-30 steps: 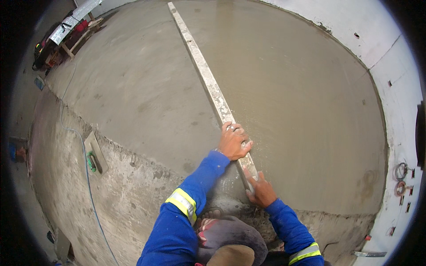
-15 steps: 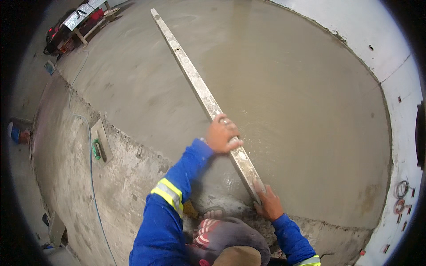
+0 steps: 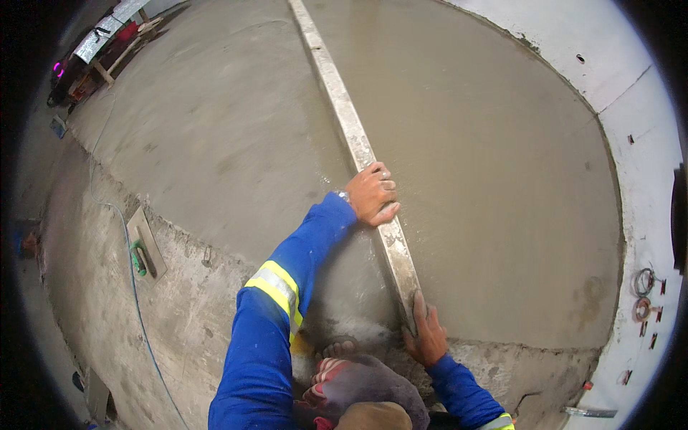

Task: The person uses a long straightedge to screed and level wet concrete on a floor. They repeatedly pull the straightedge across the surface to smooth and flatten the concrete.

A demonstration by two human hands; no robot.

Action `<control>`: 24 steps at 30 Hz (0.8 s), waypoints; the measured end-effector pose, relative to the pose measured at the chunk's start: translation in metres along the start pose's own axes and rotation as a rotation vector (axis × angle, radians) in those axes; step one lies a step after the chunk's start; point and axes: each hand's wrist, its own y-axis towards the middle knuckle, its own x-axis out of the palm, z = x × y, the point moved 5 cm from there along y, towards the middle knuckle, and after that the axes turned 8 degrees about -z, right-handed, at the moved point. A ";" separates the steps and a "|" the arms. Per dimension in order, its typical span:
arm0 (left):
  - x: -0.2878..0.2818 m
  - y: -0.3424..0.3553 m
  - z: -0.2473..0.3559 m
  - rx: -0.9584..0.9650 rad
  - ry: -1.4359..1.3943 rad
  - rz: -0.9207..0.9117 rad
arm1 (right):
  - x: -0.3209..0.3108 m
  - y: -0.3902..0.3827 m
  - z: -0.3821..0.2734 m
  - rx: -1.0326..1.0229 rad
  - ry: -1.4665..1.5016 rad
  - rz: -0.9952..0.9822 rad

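Note:
A long, pale, mud-spotted straightedge (image 3: pixel 344 115) lies diagonally across wet grey screed (image 3: pixel 494 186), reaching from near my knees toward the far wall. My left hand (image 3: pixel 371 193) grips it around the middle of its nearer half, fingers wrapped over the top. My right hand (image 3: pixel 425 332) holds the near end, fingers along its side. Both arms are in blue sleeves with reflective bands. A trowel (image 3: pixel 148 244) with a green handle lies on the rougher concrete strip to the left. My bare toes show below, beside the near end of the bar.
A thin blue cable (image 3: pixel 136 301) runs along the left side. A makeshift bench (image 3: pixel 97 46) with tools and bags stands at the far left. White walls (image 3: pixel 638 122) bound the right side, with wire coils (image 3: pixel 643 283) and small fittings near the lower right.
My hands and the straightedge have shifted across the wet surface, with the far part now farther right than half a second ago. My left hand sits higher in the picture. Both keep their hold.

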 end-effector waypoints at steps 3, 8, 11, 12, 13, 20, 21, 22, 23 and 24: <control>0.015 0.007 -0.009 0.078 -0.008 -0.006 | 0.019 0.007 -0.005 0.052 0.004 0.066; 0.042 0.013 -0.013 0.187 -0.017 0.070 | 0.047 0.016 -0.001 0.115 0.024 0.150; 0.055 0.011 -0.019 0.212 -0.029 0.081 | 0.059 0.022 0.000 0.140 0.005 0.181; 0.059 0.011 -0.021 0.214 -0.035 0.076 | 0.062 0.024 0.001 0.147 0.003 0.184; 0.062 0.010 -0.023 0.219 -0.022 0.070 | 0.064 0.025 0.001 0.152 0.001 0.188; 0.072 0.009 -0.025 0.224 0.003 0.043 | 0.070 0.028 0.001 0.143 0.022 0.236; 0.072 0.009 -0.025 0.208 0.012 0.019 | 0.070 0.027 0.000 0.161 0.018 0.220; 0.072 0.009 -0.026 0.182 0.004 0.014 | 0.069 0.027 0.000 0.179 0.013 0.203; 0.071 0.009 -0.026 0.157 -0.001 0.009 | 0.068 0.027 -0.002 0.164 0.018 0.201; 0.071 0.008 -0.027 0.132 -0.006 0.004 | 0.066 0.028 -0.004 0.148 0.024 0.200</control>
